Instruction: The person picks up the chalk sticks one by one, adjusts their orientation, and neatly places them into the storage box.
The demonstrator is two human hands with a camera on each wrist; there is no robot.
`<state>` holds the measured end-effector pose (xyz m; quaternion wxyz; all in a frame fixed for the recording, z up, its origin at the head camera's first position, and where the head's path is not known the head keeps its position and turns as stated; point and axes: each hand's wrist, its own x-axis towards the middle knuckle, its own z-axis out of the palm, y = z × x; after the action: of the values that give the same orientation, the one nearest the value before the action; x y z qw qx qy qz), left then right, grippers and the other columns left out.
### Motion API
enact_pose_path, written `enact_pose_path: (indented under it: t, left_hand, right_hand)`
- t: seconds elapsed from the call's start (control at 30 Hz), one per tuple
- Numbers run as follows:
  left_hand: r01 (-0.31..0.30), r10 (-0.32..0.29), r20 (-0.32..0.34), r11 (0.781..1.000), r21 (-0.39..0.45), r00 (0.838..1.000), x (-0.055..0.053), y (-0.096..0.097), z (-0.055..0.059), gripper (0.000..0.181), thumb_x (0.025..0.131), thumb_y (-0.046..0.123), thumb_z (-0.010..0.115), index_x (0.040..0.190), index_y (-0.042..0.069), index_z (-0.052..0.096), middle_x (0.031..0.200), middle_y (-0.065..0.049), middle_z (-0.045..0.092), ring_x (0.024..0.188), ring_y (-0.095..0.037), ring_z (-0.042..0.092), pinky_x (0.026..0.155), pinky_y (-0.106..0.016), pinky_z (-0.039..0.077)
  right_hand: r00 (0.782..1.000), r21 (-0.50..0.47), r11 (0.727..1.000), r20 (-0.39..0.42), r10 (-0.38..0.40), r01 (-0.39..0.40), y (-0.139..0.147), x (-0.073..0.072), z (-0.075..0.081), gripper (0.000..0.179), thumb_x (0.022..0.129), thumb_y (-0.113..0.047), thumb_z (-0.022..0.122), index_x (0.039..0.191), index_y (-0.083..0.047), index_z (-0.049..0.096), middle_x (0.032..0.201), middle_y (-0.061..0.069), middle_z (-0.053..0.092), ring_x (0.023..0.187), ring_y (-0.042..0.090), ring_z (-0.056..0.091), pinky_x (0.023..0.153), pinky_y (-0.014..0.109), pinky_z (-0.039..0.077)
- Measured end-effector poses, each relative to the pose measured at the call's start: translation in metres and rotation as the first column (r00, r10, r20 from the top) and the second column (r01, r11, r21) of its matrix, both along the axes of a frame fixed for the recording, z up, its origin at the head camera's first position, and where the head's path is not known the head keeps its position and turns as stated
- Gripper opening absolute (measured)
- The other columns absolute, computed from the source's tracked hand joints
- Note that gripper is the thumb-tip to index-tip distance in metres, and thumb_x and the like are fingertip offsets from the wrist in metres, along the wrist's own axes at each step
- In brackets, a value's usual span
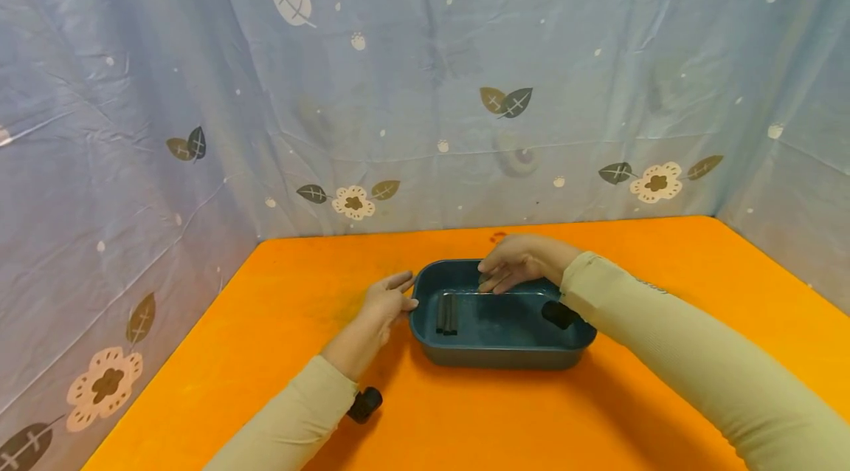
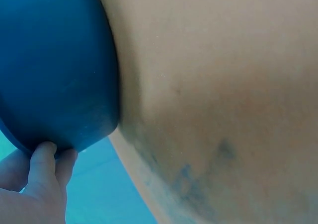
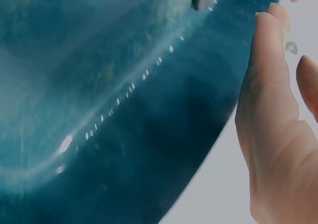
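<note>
One blue tub (image 1: 506,357) stands on the orange bench (image 1: 319,279). The left hand (image 1: 380,308) touches the tub's left end with its fingers spread, while the right hand (image 1: 524,257) hangs over the tub's far rim, fingers fairly straight, thumb apart. Dark sticks (image 1: 440,314) lie side by side inside the tub, near its left end.

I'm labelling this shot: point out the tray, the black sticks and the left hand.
Tray (image 1: 502,326), head view, on its bare floor.
Black sticks (image 1: 453,314), head view, middle of the rightmost one.
Left hand (image 1: 384,302), head view, on its back.
</note>
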<state>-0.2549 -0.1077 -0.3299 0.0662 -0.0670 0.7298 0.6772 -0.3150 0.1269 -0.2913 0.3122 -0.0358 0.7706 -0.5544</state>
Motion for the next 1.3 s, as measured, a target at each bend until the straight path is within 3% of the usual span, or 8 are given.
enact_pose_path:
  t: [0.3, 0.5, 0.6, 0.8, 1.0, 1.17, 1.3]
  left_hand:
    - [0.011, -0.011, -0.004, 1.000, -0.007, 1.000, 0.001, -0.001, -0.002, 0.057, 0.092, -0.015, 0.051, 0.146, -0.001, 0.041, 0.147, -0.020, 0.042, 0.116, -0.036, 0.055, 0.078, -0.030, 0.050]
    - [0.016, -0.016, -0.002, 1.000, 0.004, 1.000, 0.001, -0.003, -0.002, 0.057, 0.092, -0.015, 0.050, 0.147, -0.001, 0.040, 0.148, -0.020, 0.041, 0.118, -0.037, 0.054, 0.081, -0.033, 0.051]
    - [0.027, -0.027, -0.003, 1.000, 0.014, 1.000, 0.000, -0.002, -0.002, 0.057, 0.093, -0.014, 0.050, 0.147, -0.002, 0.039, 0.148, -0.021, 0.040, 0.116, -0.037, 0.055, 0.079, -0.032, 0.051]
    - [0.029, -0.029, 0.005, 0.999, 0.015, 1.000, 0.000, -0.002, -0.001, 0.056, 0.093, -0.013, 0.051, 0.147, -0.001, 0.040, 0.148, -0.020, 0.040, 0.113, -0.036, 0.057, 0.077, -0.029, 0.051]
    - [0.029, -0.029, 0.003, 1.000, 0.008, 1.000, -0.001, -0.001, 0.000, 0.056, 0.093, -0.013, 0.050, 0.147, -0.001, 0.039, 0.149, -0.020, 0.040, 0.114, -0.035, 0.056, 0.076, -0.029, 0.050]
    - [0.012, -0.012, 0.008, 1.000, 0.013, 1.000, -0.001, -0.002, -0.001, 0.055, 0.093, -0.013, 0.051, 0.146, -0.001, 0.041, 0.148, -0.020, 0.041, 0.109, -0.035, 0.058, 0.074, -0.027, 0.050]
    - [0.008, -0.008, 0.007, 1.000, 0.014, 1.000, 0.000, -0.001, -0.001, 0.055, 0.093, -0.013, 0.052, 0.146, -0.001, 0.042, 0.148, -0.020, 0.041, 0.104, -0.034, 0.060, 0.068, -0.024, 0.050]
  right_hand:
    - [0.998, -0.029, 0.997, -0.028, 0.064, -0.065, 0.027, 0.005, 0.018, 0.055, 0.102, -0.008, 0.044, 0.144, 0.019, 0.021, 0.142, 0.038, 0.036, 0.115, 0.034, 0.059, 0.098, 0.041, 0.047]
    - [0.998, -0.069, 0.996, -0.050, 0.048, -0.051, 0.046, 0.010, 0.028, 0.051, 0.103, -0.011, 0.046, 0.142, 0.016, 0.028, 0.138, 0.032, 0.042, 0.108, 0.027, 0.063, 0.095, 0.039, 0.048]
    - [0.997, -0.080, 0.995, -0.054, 0.051, -0.055, 0.056, 0.013, 0.030, 0.054, 0.103, -0.012, 0.046, 0.144, 0.017, 0.024, 0.139, 0.032, 0.041, 0.104, 0.022, 0.065, 0.094, 0.038, 0.050]
    - [0.997, -0.080, 0.995, -0.045, 0.064, -0.067, 0.078, 0.020, 0.028, 0.062, 0.104, -0.014, 0.043, 0.147, 0.019, 0.011, 0.148, 0.036, 0.028, 0.103, 0.018, 0.065, 0.094, 0.035, 0.050]
    - [0.998, -0.067, 0.996, -0.044, 0.054, -0.057, 0.097, 0.024, 0.021, 0.064, 0.104, -0.017, 0.043, 0.147, 0.019, 0.010, 0.150, 0.036, 0.023, 0.106, 0.018, 0.064, 0.096, 0.036, 0.048]
    - [0.997, -0.052, 0.997, -0.042, 0.058, -0.060, 0.111, 0.026, 0.016, 0.068, 0.105, -0.019, 0.044, 0.146, 0.019, 0.007, 0.149, 0.035, 0.026, 0.107, 0.018, 0.063, 0.096, 0.036, 0.048]
    - [0.999, -0.063, 0.998, -0.034, 0.025, -0.027, 0.121, 0.030, 0.014, 0.068, 0.104, -0.019, 0.046, 0.146, 0.019, 0.009, 0.142, 0.033, 0.042, 0.102, 0.017, 0.065, 0.094, 0.037, 0.049]
